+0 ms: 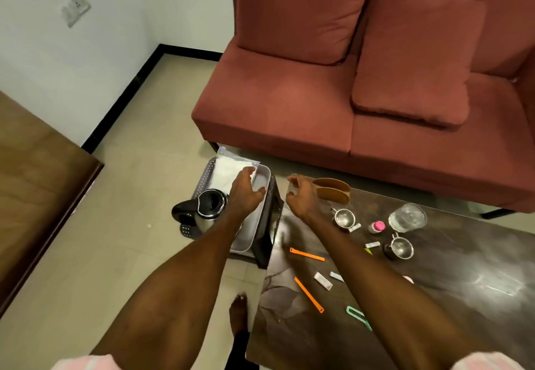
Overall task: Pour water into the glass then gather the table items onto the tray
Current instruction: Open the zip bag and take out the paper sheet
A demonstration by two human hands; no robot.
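Head view: left hand (246, 193) spread loose above tray (246, 242), empty. Right hand (299, 196) curled at twelve o'clock on table (434, 282), grasp unclear. Full glass (407, 217) at two o'clock.

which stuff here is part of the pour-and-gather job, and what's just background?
Job:
glass with water in it
kettle
tray
two metal cups
orange strips
sachets
pink-capped bottle
wooden holder
left hand over the tray
right hand

Background:
sofa
cushion
wall socket
wooden furniture
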